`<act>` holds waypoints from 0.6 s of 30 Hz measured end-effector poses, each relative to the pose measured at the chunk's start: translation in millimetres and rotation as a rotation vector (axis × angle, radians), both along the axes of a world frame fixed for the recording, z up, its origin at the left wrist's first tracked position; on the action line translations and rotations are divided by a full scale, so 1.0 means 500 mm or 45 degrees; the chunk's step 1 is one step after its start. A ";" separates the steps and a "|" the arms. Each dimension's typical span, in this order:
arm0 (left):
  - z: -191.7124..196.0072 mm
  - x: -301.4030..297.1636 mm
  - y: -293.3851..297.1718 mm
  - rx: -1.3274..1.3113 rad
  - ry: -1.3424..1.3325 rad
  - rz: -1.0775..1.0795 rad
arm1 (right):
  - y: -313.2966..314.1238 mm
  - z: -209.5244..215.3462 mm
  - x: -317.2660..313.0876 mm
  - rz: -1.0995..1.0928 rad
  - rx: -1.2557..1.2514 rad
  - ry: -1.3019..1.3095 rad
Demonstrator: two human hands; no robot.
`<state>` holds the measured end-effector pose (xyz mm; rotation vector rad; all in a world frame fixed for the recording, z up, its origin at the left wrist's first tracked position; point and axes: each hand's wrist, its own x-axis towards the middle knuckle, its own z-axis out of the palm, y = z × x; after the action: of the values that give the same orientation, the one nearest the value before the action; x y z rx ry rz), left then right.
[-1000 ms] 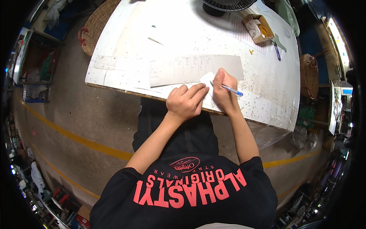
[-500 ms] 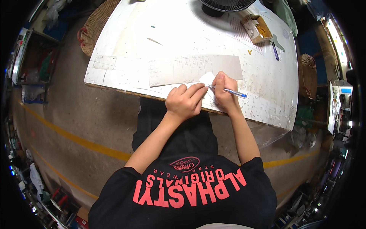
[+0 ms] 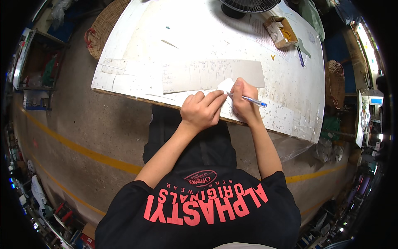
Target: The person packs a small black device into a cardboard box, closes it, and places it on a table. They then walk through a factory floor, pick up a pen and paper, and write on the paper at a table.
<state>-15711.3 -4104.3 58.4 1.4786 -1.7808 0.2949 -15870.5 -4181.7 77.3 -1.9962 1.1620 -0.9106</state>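
Note:
My right hand (image 3: 245, 99) grips a ballpoint pen (image 3: 258, 102) with a clear barrel and blue end, its tip down on a small white paper slip (image 3: 226, 84). The slip lies at the table's near edge, partly under both hands. Resting beside it, my left hand (image 3: 201, 111) has its forefingers stretched out onto the paper near the pen tip, the other fingers bent. Just beyond the hands lies a long grey card (image 3: 178, 74) with handwritten columns and ruled lines; the slip overlaps its near edge.
The worn white table (image 3: 137, 50) carries a black fan (image 3: 248, 5) at the back. A small cardboard box (image 3: 282, 33) with yellow contents stands at the right, near a dark blue pen (image 3: 299, 56). Wicker baskets (image 3: 101, 31) flank the table.
Both hands, the pen and the slip stay almost in place. The whole view has shifted very slightly.

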 end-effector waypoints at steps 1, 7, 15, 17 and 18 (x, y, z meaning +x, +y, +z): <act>-0.002 0.000 0.000 -0.009 0.004 -0.002 | 0.000 0.000 -0.001 0.015 -0.002 -0.003; -0.006 -0.001 -0.002 -0.024 0.016 -0.016 | -0.001 -0.005 -0.005 0.014 -0.022 -0.002; -0.003 -0.002 -0.001 -0.012 0.018 -0.009 | 0.002 0.003 0.000 -0.007 -0.010 -0.006; -0.002 -0.001 -0.001 -0.008 0.019 -0.018 | 0.001 0.003 -0.002 -0.033 -0.041 0.022; -0.002 -0.001 -0.001 -0.006 0.020 -0.021 | 0.001 0.003 -0.002 -0.046 -0.056 0.036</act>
<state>-15711.6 -4104.8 57.5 1.4583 -1.7781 0.2778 -15871.7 -4181.2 78.7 -2.0355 1.2067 -0.9363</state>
